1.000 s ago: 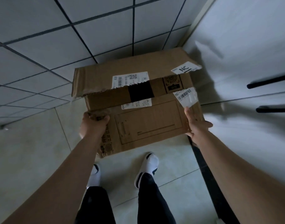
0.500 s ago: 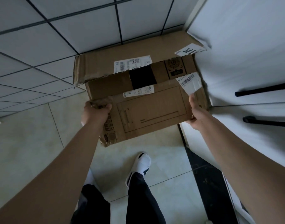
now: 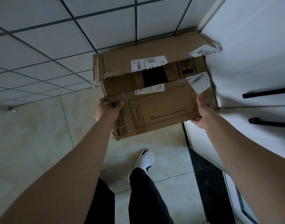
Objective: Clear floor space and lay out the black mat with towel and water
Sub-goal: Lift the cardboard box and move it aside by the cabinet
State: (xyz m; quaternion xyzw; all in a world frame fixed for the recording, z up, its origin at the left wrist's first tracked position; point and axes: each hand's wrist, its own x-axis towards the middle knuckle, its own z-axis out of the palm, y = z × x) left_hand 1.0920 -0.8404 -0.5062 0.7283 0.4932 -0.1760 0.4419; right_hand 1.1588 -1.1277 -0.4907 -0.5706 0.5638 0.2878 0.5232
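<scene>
I hold a brown cardboard box (image 3: 161, 109) in both hands, off the floor in front of me. Its top flaps are loose, with torn white shipping labels and a black gap between them. My left hand (image 3: 108, 110) grips the box's near left edge. My right hand (image 3: 201, 113) clasps its near right corner, fingers under the bottom. The box's far right corner sits close to the white cabinet. No black mat, towel or water shows in this view.
A white cabinet (image 3: 251, 46) with black bar handles (image 3: 266, 92) stands on the right. White wall tiles with dark grout (image 3: 73, 38) rise ahead. Pale floor tiles (image 3: 33, 143) spread left. My white-socked foot (image 3: 146, 160) stands beneath the box beside a black floor strip (image 3: 206, 183).
I have carried the box forward and to the right, closer to the tiled wall and the cabinet. My legs have stepped along with it. Both hands keep the same grip.
</scene>
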